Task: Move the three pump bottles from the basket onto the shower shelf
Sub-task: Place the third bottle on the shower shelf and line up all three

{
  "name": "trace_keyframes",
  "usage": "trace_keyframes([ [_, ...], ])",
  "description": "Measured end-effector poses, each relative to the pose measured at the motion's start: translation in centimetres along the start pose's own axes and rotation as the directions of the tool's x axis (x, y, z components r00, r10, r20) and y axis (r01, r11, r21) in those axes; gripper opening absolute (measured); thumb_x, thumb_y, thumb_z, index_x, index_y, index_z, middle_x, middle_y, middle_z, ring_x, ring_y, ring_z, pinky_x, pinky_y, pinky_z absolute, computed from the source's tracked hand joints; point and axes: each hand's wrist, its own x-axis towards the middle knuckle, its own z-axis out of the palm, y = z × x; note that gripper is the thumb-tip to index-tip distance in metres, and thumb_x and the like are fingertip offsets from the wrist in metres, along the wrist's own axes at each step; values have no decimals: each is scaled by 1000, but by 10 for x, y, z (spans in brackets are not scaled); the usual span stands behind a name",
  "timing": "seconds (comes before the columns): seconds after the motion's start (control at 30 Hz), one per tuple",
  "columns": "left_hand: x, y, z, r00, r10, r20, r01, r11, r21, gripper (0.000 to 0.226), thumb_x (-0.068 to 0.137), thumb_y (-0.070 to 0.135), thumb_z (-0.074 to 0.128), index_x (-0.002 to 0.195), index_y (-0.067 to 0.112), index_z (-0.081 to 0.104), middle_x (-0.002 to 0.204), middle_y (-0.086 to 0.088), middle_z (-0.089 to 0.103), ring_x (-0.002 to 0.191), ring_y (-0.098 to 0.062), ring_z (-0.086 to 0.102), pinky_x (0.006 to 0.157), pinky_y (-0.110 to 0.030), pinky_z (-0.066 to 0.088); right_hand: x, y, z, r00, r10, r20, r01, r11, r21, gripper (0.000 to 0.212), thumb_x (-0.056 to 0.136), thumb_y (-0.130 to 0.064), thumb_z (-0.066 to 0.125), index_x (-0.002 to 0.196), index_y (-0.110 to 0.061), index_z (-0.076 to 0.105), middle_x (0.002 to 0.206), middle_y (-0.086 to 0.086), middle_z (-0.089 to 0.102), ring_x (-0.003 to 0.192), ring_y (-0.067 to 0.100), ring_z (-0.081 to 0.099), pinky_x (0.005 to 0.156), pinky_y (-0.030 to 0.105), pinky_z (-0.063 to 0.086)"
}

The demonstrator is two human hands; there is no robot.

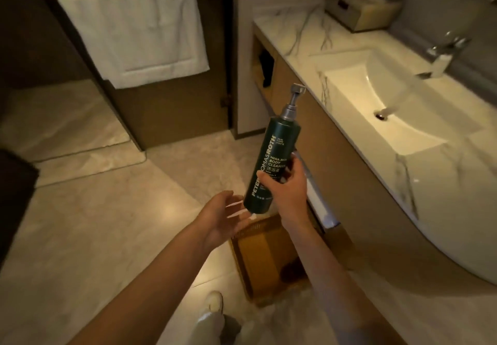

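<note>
Right hand [287,186] gripping tilted green pump bottle [271,164], left hand [223,218] open-palmed beneath, basket [266,258] below, sink [390,107] alongside

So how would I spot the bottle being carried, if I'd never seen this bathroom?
Start at the white basin set in the marble counter; left of its cabinet, above the wooden basket on the floor, the right hand grips a tall dark green pump bottle. It is tilted, with white lettering and a grey pump, the only bottle visible.
</note>
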Motion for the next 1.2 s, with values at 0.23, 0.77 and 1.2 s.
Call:
trace_keyframes([
  [0.23, -71, 23, -22, 997, 81, 21, -73, 967, -244, 25, 98, 24, 40, 101, 4, 54, 97, -18, 62, 102, -33, 62, 95, -43, 47, -32, -77, 42, 973, -132, 190, 146, 987, -61, 62, 72, -21, 79, 121, -35, 44, 107, -25, 56, 97, -11, 55, 69, 9, 45],
  [0.77, -114, 162, -196, 966, 201, -162, -254, 852, -459, 27, 98, 19, 40, 101, -4, 55, 121, -25, 61, 108, -38, 61, 90, -46, 49, -12, -121, 288, 851, -215, 479, 286, 955, -79, 62, 68, -31, 81, 116, -40, 44, 107, -25, 59, 100, -6, 58, 76, 15, 47],
  [1.2, -94, 311, -343, 917, 287, -278, -396, 745, -536, 27, 97, 14, 39, 110, -4, 54, 130, -29, 54, 123, -39, 53, 95, -44, 45, 52, -143, 509, 759, -277, 589, 331, 943, 16, 68, 66, -21, 83, 123, -28, 47, 114, -12, 62, 106, 2, 60, 81, 13, 51],
])
